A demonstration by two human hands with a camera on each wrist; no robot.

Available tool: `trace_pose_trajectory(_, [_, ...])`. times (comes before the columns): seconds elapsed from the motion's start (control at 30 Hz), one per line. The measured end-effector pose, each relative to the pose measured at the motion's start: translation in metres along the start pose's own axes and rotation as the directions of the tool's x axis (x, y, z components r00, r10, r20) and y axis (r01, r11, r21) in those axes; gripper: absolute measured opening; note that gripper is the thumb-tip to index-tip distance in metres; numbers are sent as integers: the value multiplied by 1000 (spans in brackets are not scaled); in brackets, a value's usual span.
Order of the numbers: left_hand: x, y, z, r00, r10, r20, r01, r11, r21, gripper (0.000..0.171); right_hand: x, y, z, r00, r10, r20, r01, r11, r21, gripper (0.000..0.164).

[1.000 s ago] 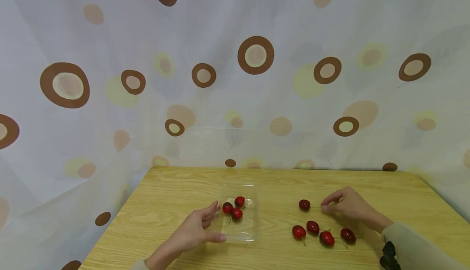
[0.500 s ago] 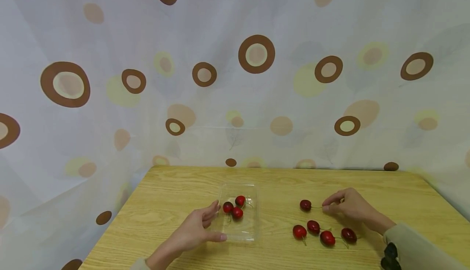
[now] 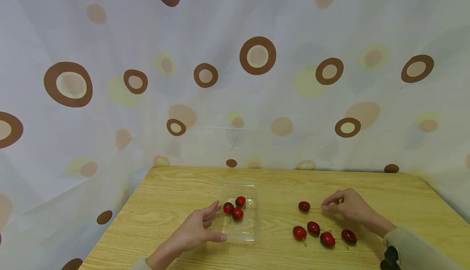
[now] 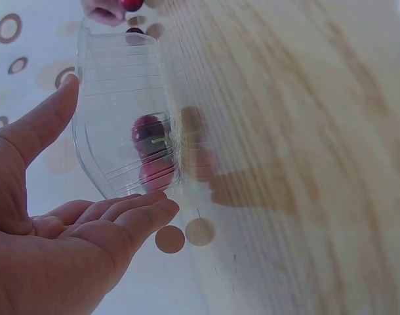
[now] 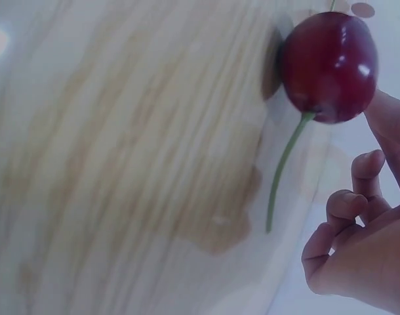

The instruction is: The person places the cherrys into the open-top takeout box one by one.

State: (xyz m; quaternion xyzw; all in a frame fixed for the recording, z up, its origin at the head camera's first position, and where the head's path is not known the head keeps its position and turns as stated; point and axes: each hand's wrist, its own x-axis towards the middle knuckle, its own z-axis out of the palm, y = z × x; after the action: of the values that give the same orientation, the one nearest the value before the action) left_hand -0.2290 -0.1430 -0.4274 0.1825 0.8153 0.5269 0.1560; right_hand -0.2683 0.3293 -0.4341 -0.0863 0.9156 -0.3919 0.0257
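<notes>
A clear plastic box stands on the table with 3 red cherries inside. Beside it is my left hand, thumb at the near left corner and straight fingers along the left side. In the left wrist view the thumb lies at the box's rim and the fingertips reach its lower edge. My right hand pinches the thin stem of a dark red cherry, which lies to the left of the fingertips. In the right wrist view the other fingers are curled, and the pinch is hidden.
Several loose cherries with stems lie in front of the right hand. One dark cherry looms large in the right wrist view. The wooden table ends at a patterned curtain behind.
Both hands and the box stay in place. The cherry at my right fingertips shifts only very slightly; the whole head view drifts a little.
</notes>
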Motion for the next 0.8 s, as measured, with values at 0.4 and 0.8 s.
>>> trace_pose_trajectory(0.4, [1,-2,0,1000,-10,5,10,1000,0,103,-1,-12,2,998,-28,-51,28,1000,-4,17])
trace_pose_trajectory(0.8, [1,0,0,1000,-7,1,7,1000,1,103,3,-42,6,998,-46,-52,49,998,47,20])
